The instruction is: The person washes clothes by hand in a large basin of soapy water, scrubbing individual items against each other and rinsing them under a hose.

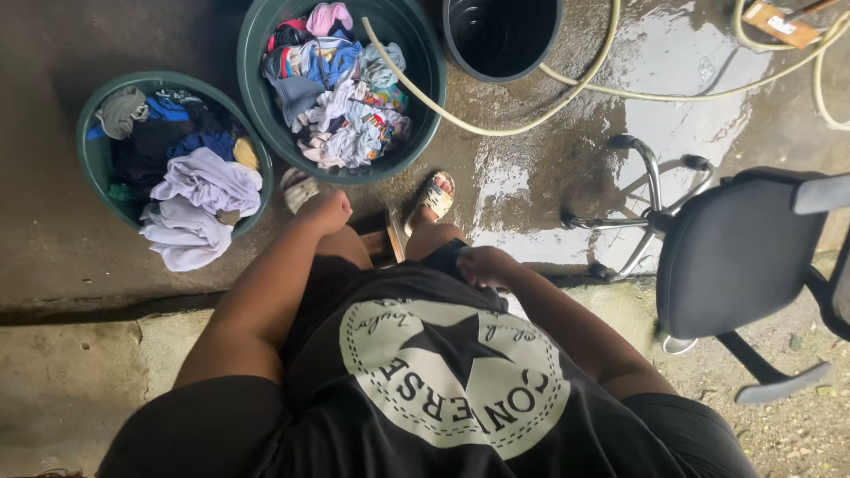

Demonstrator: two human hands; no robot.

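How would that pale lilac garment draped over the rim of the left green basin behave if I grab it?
The lilac garment would likely be floppy: it lies in soft folds and sags over the rim of the green basin. It may drag neighbouring clothes, since it rests on the pile. It could be heavier than it looks if damp; the wet floor hints so, but I cannot tell.

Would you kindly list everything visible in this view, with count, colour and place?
Laundry basins: two, dark green, upper left, both full of clothes.
Clothes: mixed colours in the larger basin; dark and lilac ones in the smaller basin.
Bucket: one, black, top centre.
Hose: pale yellow, running from the larger basin across the wet ground.
Office chair: one, black with chrome base, right.
Sandals: two, pale patterned, below the larger basin.
T-shirt: black with a round pale emblem.
Left hand: closed, on the knee.
Right hand: at the shorts' hem.
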